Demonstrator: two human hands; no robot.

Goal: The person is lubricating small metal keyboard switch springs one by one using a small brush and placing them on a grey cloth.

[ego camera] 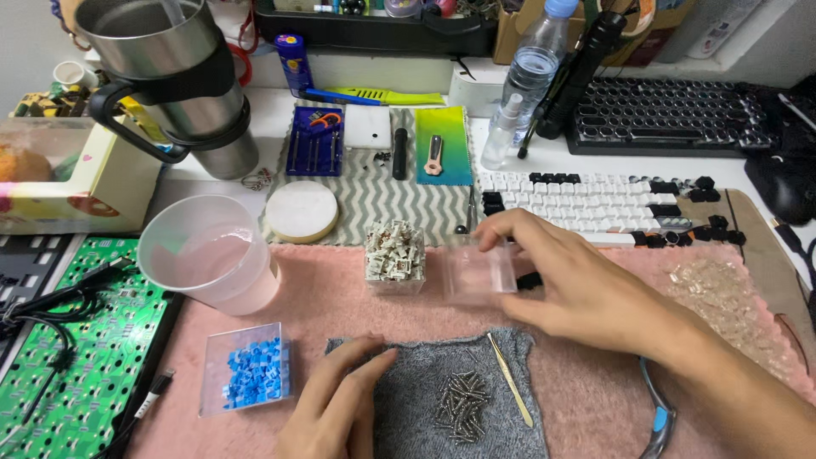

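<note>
I am closing my right hand (568,285) around the empty clear box (478,274) at twelve o'clock of the grey cloth (463,399), judging repositioning next, while my left hand (334,406) is resting half-curled, holding nothing, on that cloth.

A white desk (544,157) ran beneath even, bright light, a fluffy pink mat (586,382) spread across it before a pale wall (25,38).

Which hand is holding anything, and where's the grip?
Right hand grips the clear plastic box by its top edge and side. Left hand holds nothing, resting on the grey cloth.
</note>
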